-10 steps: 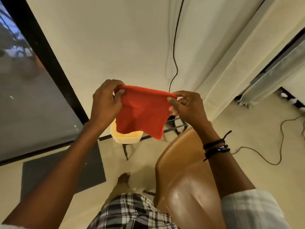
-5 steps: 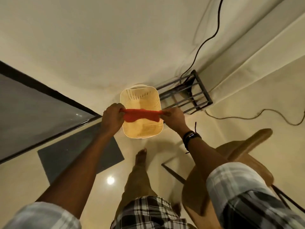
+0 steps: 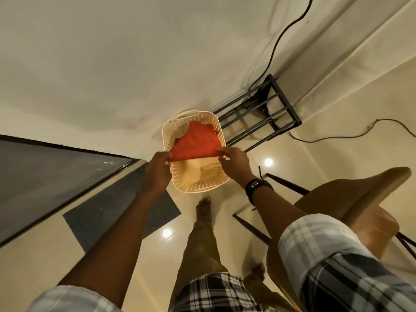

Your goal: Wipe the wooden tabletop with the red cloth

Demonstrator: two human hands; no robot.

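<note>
The red cloth [image 3: 196,143] is stretched between both hands above a cream perforated plastic basket [image 3: 195,185] on the floor. My left hand [image 3: 157,170] pinches the cloth's near left corner. My right hand [image 3: 234,163] pinches the near right corner. The far part of the cloth hangs down into the basket. No wooden tabletop is in view.
A brown moulded chair [image 3: 351,212] with dark legs stands at the right. A black metal rack [image 3: 265,113] stands by the wall behind the basket, with cables [image 3: 337,137] trailing past it. A grey mat [image 3: 121,217] lies at the left beside a dark glass door [image 3: 45,176]. My feet stand on glossy tile.
The view has tilted down from the wall to the floor. Both hands have lowered the cloth over the basket, and it has spread from a bunched strip into a sheet drooping inside.
</note>
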